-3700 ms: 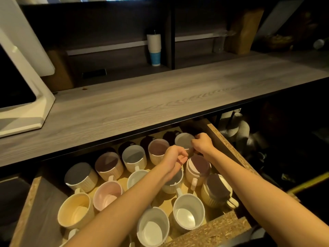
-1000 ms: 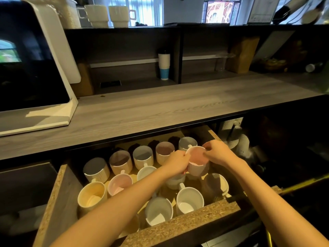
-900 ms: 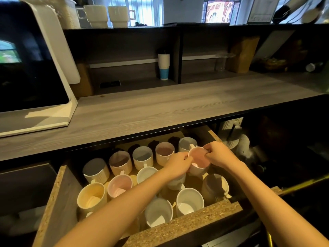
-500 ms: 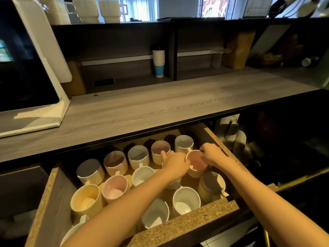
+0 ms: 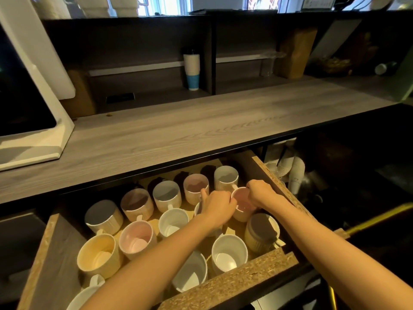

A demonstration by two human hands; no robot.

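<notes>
A pulled-out chipboard drawer [image 5: 234, 283] under the counter holds several ribbed mugs. Both my hands are around one pink-lined mug [image 5: 243, 203] at the drawer's right side. My left hand [image 5: 218, 205] grips its left rim with curled fingers. My right hand [image 5: 260, 193] holds its right rim from above. The mug sits low among the others, right in front of a grey-lined mug [image 5: 225, 176]. Whether it touches the drawer floor is hidden.
A grey wood counter [image 5: 178, 130] runs above the drawer. A white screen stand [image 5: 33, 139] sits on it at the left. A stack of paper cups [image 5: 191, 71] stands on the back shelf. More paper cups [image 5: 292, 171] lie in the dark space right of the drawer.
The pink-lined mug, lifted a second ago with both hands, has come down into the drawer's right side. Both hands stayed on it and moved down and slightly back.
</notes>
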